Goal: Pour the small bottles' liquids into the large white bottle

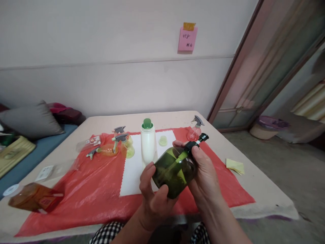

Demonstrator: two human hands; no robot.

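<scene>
- Left hand (pixel 154 198): fingers clamped under base of green pump bottle (pixel 175 171), above the red plastic sheet (pixel 88 189).
- Bottle long axis: tilted, rising up-right toward black pump head (pixel 203 138).
- Right hand (pixel 203 173): nearer the neck, fingers closed on the collar.

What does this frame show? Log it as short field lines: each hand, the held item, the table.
left hand: cups the base of the green bottle
right hand: grips the bottle's neck by its black pump
bottle: tilted, held above the table
table: red sheet, white bottle, spray bottles
</scene>
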